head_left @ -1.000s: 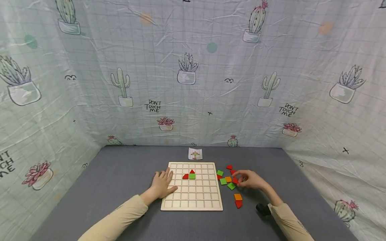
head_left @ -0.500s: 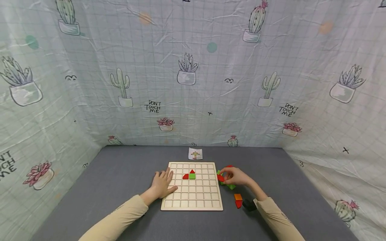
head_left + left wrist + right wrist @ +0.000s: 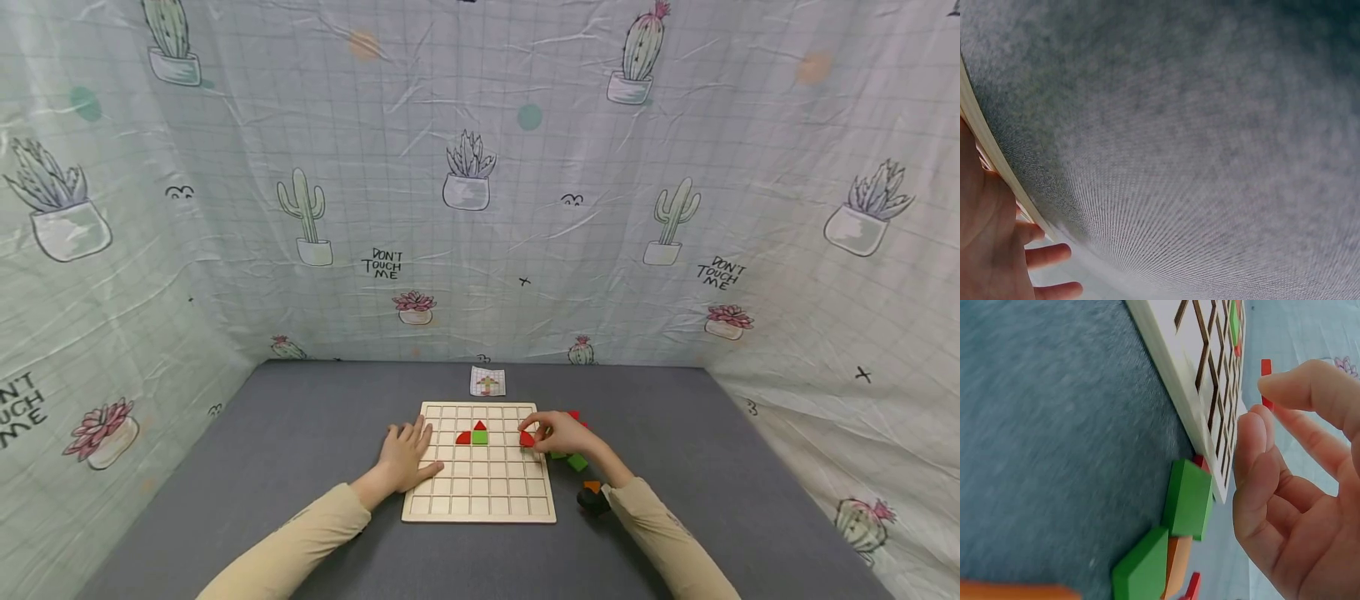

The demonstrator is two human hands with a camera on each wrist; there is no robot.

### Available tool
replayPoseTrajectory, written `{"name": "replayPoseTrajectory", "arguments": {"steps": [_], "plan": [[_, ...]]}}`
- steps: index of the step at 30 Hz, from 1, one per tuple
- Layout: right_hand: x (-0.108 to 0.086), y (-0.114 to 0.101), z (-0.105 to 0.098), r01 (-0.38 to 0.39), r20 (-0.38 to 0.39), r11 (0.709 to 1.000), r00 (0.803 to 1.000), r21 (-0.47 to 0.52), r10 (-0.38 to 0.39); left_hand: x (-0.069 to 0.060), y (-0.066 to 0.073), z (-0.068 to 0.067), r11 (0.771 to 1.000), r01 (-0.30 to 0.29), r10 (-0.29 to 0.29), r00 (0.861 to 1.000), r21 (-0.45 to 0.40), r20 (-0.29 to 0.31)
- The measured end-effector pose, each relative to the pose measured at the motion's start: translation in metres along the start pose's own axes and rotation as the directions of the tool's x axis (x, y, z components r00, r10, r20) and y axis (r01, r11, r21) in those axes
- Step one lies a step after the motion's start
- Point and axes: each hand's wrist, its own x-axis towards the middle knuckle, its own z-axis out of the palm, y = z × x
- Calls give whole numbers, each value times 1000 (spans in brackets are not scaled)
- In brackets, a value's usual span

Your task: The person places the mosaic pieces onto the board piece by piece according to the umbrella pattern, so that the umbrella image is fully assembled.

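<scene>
I've got right hand [image 3: 564,434] pinching a red piece [image 3: 527,439] over the board's [image 3: 480,506] right; left hand [image 3: 402,460] on its left edge, fingers spread.

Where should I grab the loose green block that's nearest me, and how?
I'd pinch the green block by its thick side edges, towards the near corner, coming down from your side. It lies flat, so the edges likely grip best; its near edges look free, while an orange block sits close behind it.
</scene>
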Motion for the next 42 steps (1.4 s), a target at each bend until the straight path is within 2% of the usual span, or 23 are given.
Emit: {"name": "replayPoseTrajectory", "arguments": {"steps": [9,13,23,27,34,37,42], "plan": [[19,-5,8,-46,-9,999,999,-24,45,2,0,1,1000,4,-4,1000,-23,13],[26,-7,14,-42,-5,998,999,-51,42,1,0,1,1000,8,-8,1000,-28,22],[40,-18,21,-7,39,999,999,-32,8,1,0,-2,1000,5,-4,1000,-16,29],[44,-20,23,-2,42,999,999,-51,4,-1,1,-6,1000,4,-4,999,0,49],[48,-21,25,-34,42,998,998,-54,37,-3,2,-12,999,11,-9,999,-43,49],[49,-21,25,-46,48,998,998,-46,49,-3,2,-13,1000,13,-12,997,-22,72],[50,-20,25,-50,55,998,997,-27,52,-5,2,-23,997,23,-17,996,-79,82]]}}
